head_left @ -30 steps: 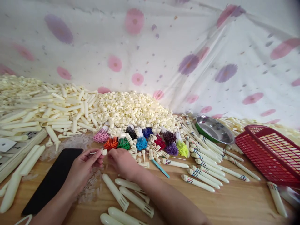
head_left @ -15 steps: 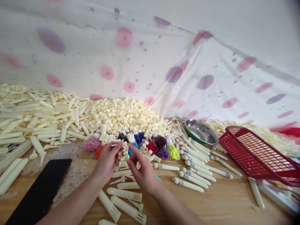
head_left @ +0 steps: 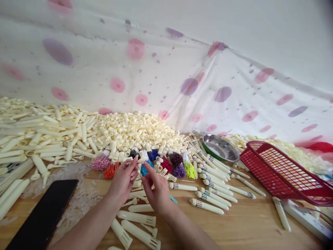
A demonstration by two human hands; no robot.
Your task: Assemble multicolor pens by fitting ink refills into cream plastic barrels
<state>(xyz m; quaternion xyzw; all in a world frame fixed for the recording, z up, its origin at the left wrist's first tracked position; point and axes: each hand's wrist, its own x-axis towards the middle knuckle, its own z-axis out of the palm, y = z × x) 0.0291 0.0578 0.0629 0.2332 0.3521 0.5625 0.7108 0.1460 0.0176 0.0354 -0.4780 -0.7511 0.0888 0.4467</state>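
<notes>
My left hand (head_left: 124, 178) is closed in a pinch around a small cream plastic pen part (head_left: 140, 160), mostly hidden by the fingers. Beside it, my right hand (head_left: 157, 192) has its index finger stretched toward that part, thumb apart from the index. Just beyond both hands lie bundles of thin coloured sticks, like pen refills: pink (head_left: 101, 160), orange (head_left: 110, 171), light blue (head_left: 147, 166), purple (head_left: 179, 171) and yellow-green (head_left: 190, 170), among others. Below the hands are cream slotted pen barrels (head_left: 139, 218).
A heap of slotted cream pen pieces (head_left: 137, 130) rises behind the bundles, with long barrels (head_left: 59, 128) at left. Multicolour pens (head_left: 208, 206) lie to the right, near a metal bowl (head_left: 221, 147), a red basket (head_left: 283, 173) and a power strip (head_left: 308, 220). A black phone (head_left: 44, 215) lies front left.
The view has shifted slightly, so the scene sits a little further left and lower. Both hands keep nearly the same pose, the left still pinching the small part.
</notes>
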